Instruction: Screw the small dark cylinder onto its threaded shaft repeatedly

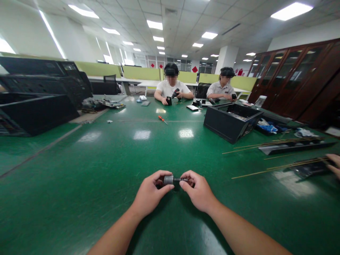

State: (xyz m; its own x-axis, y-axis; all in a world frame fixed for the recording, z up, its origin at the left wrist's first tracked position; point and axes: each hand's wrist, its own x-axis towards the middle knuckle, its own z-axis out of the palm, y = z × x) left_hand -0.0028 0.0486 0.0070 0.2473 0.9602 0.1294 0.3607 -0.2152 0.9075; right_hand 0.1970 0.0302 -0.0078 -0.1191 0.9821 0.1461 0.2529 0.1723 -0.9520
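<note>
Low in the centre of the head view, I hold a dark grey metal cylinder with a thin shaft [168, 180] just above the table; it looks like a hole saw, but its kind is not certain. My left hand [152, 191] is closed around the cylinder, thumb in front and fingers behind. The shaft points right, where my right hand [198, 191] pinches its far end between thumb and fingers. Part of the shaft's tip is hidden by those fingertips. Both hands are over the green tabletop [111, 198].
An orange screwdriver [162, 119] lies farther off. A black computer case [230, 122] stands right, near thin brass-coloured rods [249, 174] and another person's hand [334, 164]. More dark cases [34, 113] are at left. Two people sit opposite, one holding a power drill [175, 93].
</note>
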